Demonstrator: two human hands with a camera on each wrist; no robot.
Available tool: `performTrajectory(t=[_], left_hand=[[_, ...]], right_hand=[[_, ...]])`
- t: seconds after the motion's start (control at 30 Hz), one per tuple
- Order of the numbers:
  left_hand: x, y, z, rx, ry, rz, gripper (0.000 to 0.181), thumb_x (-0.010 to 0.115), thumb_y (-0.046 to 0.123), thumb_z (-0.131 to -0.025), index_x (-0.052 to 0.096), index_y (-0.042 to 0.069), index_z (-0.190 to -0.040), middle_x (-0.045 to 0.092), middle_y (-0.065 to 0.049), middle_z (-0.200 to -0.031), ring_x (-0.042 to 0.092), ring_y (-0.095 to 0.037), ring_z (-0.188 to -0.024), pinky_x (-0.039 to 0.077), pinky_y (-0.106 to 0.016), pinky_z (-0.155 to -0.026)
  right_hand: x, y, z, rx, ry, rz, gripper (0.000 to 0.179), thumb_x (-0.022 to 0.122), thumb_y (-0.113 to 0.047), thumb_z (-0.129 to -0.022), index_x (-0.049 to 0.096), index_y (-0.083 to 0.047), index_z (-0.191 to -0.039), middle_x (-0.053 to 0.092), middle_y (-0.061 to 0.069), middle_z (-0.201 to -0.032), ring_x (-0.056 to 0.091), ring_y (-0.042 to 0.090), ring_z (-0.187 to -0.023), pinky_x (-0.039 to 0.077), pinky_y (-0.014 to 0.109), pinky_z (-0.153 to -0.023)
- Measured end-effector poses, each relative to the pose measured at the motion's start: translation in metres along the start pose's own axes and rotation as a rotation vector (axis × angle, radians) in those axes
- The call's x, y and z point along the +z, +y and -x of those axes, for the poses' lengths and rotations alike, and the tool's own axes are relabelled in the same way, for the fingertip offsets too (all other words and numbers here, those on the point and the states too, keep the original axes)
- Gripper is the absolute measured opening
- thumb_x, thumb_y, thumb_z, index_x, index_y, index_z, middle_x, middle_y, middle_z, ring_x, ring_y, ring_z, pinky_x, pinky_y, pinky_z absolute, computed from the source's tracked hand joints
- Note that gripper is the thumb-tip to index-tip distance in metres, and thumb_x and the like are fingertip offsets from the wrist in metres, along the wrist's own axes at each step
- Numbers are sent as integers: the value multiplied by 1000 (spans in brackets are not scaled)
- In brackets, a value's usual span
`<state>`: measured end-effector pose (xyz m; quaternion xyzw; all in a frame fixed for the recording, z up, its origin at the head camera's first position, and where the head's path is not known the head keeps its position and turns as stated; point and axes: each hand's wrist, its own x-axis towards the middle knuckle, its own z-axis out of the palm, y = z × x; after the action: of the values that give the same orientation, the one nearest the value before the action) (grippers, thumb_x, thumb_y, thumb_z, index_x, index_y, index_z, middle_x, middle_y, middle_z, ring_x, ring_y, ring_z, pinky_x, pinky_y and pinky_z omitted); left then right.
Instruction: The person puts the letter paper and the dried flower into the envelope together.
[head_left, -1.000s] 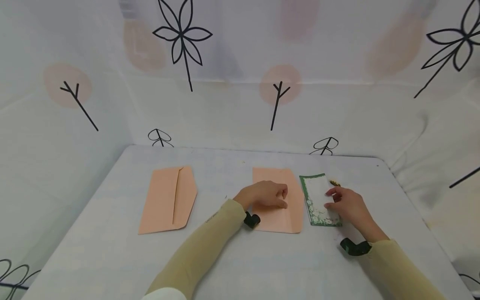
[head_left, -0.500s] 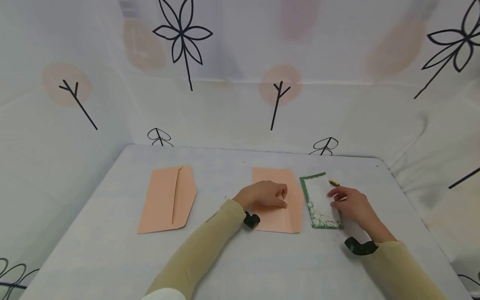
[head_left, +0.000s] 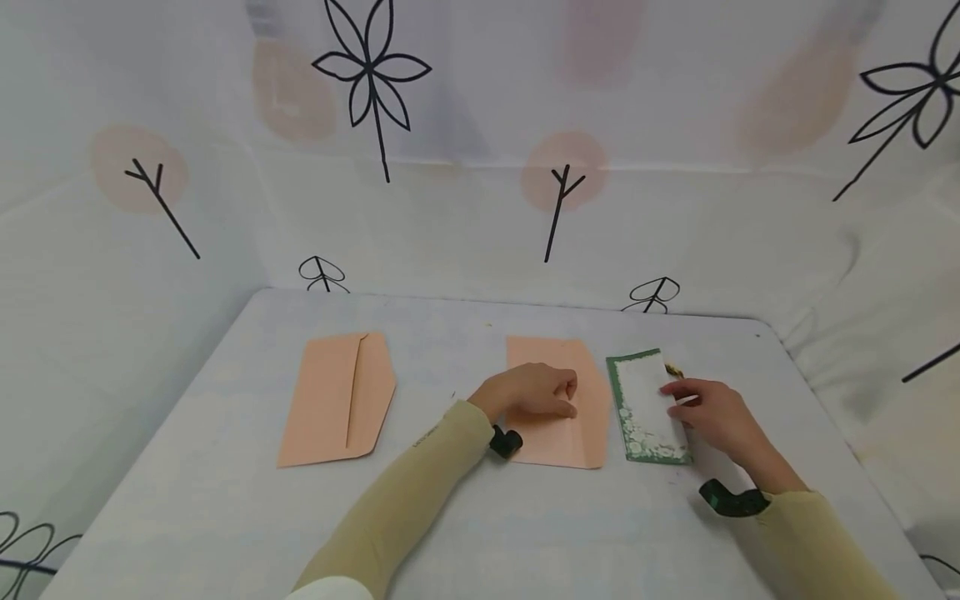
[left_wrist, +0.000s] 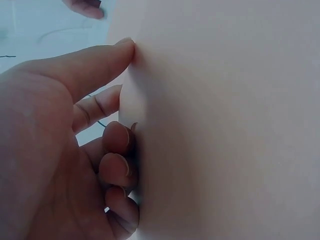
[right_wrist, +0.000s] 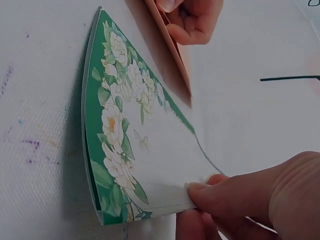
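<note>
On the right of the table lies a peach envelope (head_left: 592, 442), its pointed flap toward the right. My left hand (head_left: 536, 389) rests over it, fingers curled; in the left wrist view the thumb presses on the envelope's (left_wrist: 225, 125) face while a finger passes behind its edge. Just right of it is a white card (head_left: 645, 392) with a green border and white flowers. My right hand (head_left: 712, 412) pinches the card's right edge between thumb and fingers. In the right wrist view the card (right_wrist: 150, 130) bows and stands partly raised from the table.
A second peach envelope (head_left: 330, 400) lies at the left of the white table (head_left: 450, 533). Beside the card's upper right edge is a small gold and dark thing (head_left: 674, 371), too small to tell. White patterned cloth (head_left: 450, 225) hangs behind the table.
My right hand has shifted a little to the right and toward me, drawing the card along, away from the envelope. The left hand has stayed in place.
</note>
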<state>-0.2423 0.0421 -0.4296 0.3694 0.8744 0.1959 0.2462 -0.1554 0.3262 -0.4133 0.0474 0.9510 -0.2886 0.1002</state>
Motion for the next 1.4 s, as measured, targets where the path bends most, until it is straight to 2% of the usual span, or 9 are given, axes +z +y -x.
performTrajectory(t=[0.17, 0.33, 0.5, 0.83, 1.0, 1.17, 1.4], left_hand=[[-1, 1, 1, -2, -10, -1, 23, 67, 42, -94, 53, 25, -99, 50, 5, -74, 48, -11, -70, 36, -25, -65], [0, 1, 0, -5, -3, -8, 23, 67, 42, -94, 53, 24, -99, 49, 5, -74, 48, -11, -69, 36, -25, -65], [2, 0, -1, -13, -2, -8, 24, 66, 43, -94, 53, 25, -100, 47, 4, -72, 46, -12, -67, 35, -25, -64], [1, 1, 1, -16, -8, -16, 24, 66, 43, -95, 53, 25, -101, 46, 4, -72, 46, -11, -68, 35, -25, -64], [0, 1, 2, -18, -2, -7, 24, 67, 43, -94, 53, 24, -100, 47, 4, -73, 46, -11, -69, 35, -25, -64], [-1, 3, 2, -12, -7, -9, 23, 67, 42, -94, 53, 24, -100, 49, 3, -75, 48, -11, -70, 36, -25, -65], [0, 2, -1, -10, -1, -31, 24, 67, 43, -94, 53, 25, -99, 49, 4, -74, 48, -12, -69, 36, -25, -65]], right_hand=[[-3, 1, 5, -6, 16, -29, 36, 66, -9, -93, 61, 5, -126, 58, 31, -124, 64, 35, -97, 55, 41, -73], [-2, 5, 9, -49, 52, -62, 34, 66, -7, -93, 62, 7, -124, 59, 32, -123, 68, 32, -91, 56, 43, -75], [-5, 8, 13, -63, 70, -65, 33, 66, -8, -94, 63, 6, -124, 60, 32, -122, 70, 28, -84, 56, 45, -75], [-19, -1, 22, -99, 89, -67, 35, 63, -11, -96, 61, 4, -127, 61, 30, -120, 71, 30, -85, 54, 50, -77], [-22, -3, 22, -143, 121, -67, 33, 62, -9, -96, 62, 2, -127, 64, 27, -116, 72, 30, -84, 52, 41, -72], [-24, -7, 24, -151, 163, -53, 32, 62, -10, -96, 63, 0, -127, 65, 25, -114, 72, 29, -83, 48, 35, -69], [-24, -17, 24, -174, 205, -78, 32, 63, -10, -96, 63, -1, -126, 64, 24, -115, 71, 29, -83, 48, 25, -65]])
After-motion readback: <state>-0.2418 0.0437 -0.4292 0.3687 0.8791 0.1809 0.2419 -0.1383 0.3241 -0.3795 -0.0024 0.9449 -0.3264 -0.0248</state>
